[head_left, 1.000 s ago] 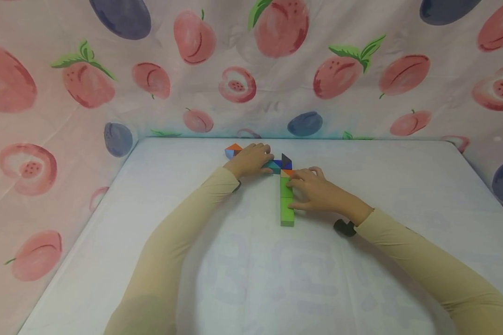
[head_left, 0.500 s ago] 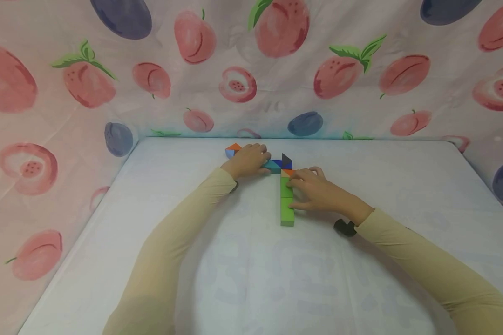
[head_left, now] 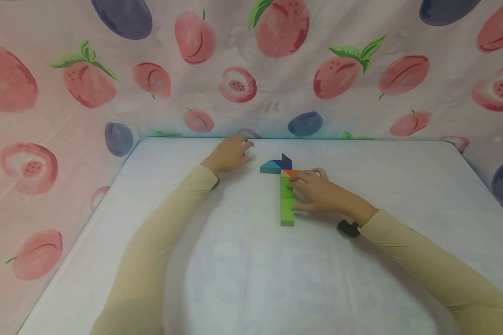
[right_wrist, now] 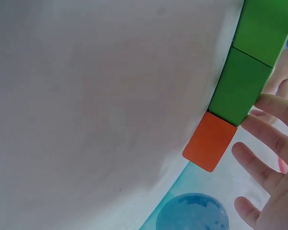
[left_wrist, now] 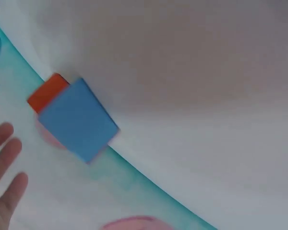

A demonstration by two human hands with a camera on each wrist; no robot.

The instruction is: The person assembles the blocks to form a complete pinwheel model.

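Observation:
In the head view my left hand [head_left: 229,153] hovers over the far left of the table and hides an orange and light-blue block there. The left wrist view shows that blue block [left_wrist: 79,120] with its orange part [left_wrist: 48,92]; the left fingers are spread beside it, holding nothing. My right hand [head_left: 320,191] rests at a column of green blocks [head_left: 287,210], fingertips on their right side. An orange block [right_wrist: 210,142] sits at the column's far end. Beyond it lie a teal block [head_left: 270,167], a dark blue block [head_left: 288,164] and an upright dark triangular piece [head_left: 286,160].
A white cloth [head_left: 260,279] covers the table. Behind and at the left hangs a pale pink curtain [head_left: 276,88] printed with peaches and plums. A black band [head_left: 349,228] is on the right wrist.
My left hand has moved left, away from the teal block, which now shows fully. It now covers the orange and light-blue block. The right hand and the green column stay nearly still.

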